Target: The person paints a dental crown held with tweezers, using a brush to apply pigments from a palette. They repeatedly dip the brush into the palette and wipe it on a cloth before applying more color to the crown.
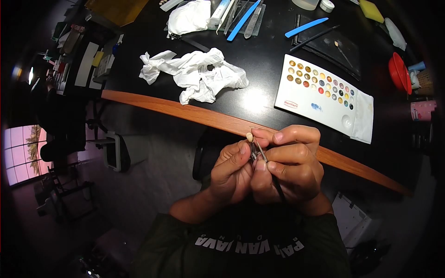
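Observation:
Close to my chest, just past the table edge, my left hand (231,173) is closed on a thin metal holder, mostly hidden by the fingers. At its tip sits a small ivory dental crown (249,137). My right hand (294,164) pinches a fine brush (278,187) with a dark handle, slanting up to the left. The brush's thin end points up beside the crown, and the right index finger reaches close to the crown. Both hands are held together, their fingers nearly meeting.
Beyond the wooden table edge (181,110) lie a white palette (301,95) of coloured stains and crumpled white tissue (204,76). Farther back are a blue-handled tool (243,21), a spatula (253,23) and a dark tray (345,51). A red bowl (399,74) stands at right.

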The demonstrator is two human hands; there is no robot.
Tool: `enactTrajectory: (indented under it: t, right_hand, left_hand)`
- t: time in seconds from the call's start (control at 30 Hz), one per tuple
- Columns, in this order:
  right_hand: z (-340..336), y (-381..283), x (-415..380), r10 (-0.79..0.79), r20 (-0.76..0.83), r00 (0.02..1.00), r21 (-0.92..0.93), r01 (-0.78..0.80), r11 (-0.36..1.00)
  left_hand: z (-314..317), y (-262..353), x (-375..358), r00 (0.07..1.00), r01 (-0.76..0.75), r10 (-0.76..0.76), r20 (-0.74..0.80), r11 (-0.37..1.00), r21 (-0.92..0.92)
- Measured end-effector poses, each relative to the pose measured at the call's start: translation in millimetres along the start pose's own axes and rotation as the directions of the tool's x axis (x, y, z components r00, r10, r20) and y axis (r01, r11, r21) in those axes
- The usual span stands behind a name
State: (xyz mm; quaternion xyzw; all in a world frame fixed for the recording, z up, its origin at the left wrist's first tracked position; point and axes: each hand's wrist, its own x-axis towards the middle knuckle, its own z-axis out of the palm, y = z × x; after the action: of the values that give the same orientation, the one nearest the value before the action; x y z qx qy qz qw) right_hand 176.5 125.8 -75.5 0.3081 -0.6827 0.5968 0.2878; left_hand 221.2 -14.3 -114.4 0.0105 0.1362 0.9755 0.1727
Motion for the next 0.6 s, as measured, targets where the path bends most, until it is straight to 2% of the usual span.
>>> enactTrajectory:
  t: [0.13, 0.43, 0.6]
  right_hand:
    - [0.9, -1.2, 1.6, 0.006, -0.002, 1.0, -0.029, -0.006, 1.0]
    - [1.4, -0.9, 2.0, 0.005, -0.004, 1.0, -0.011, -0.005, 1.0]
    - [0.8, -1.1, 1.2, 0.01, 0.004, 1.0, -0.004, -0.01, 1.0]
  left_hand:
    - [9.2, -1.3, 1.3, 0.997, -0.028, 0.029, -0.065, 1.0, 0.008]
    - [7.5, -0.5, 0.2, 0.998, -0.021, 0.023, -0.062, 0.999, 0.045]
    - [5.9, 0.0, -0.3, 0.999, -0.01, 0.01, -0.039, 1.0, 0.005]
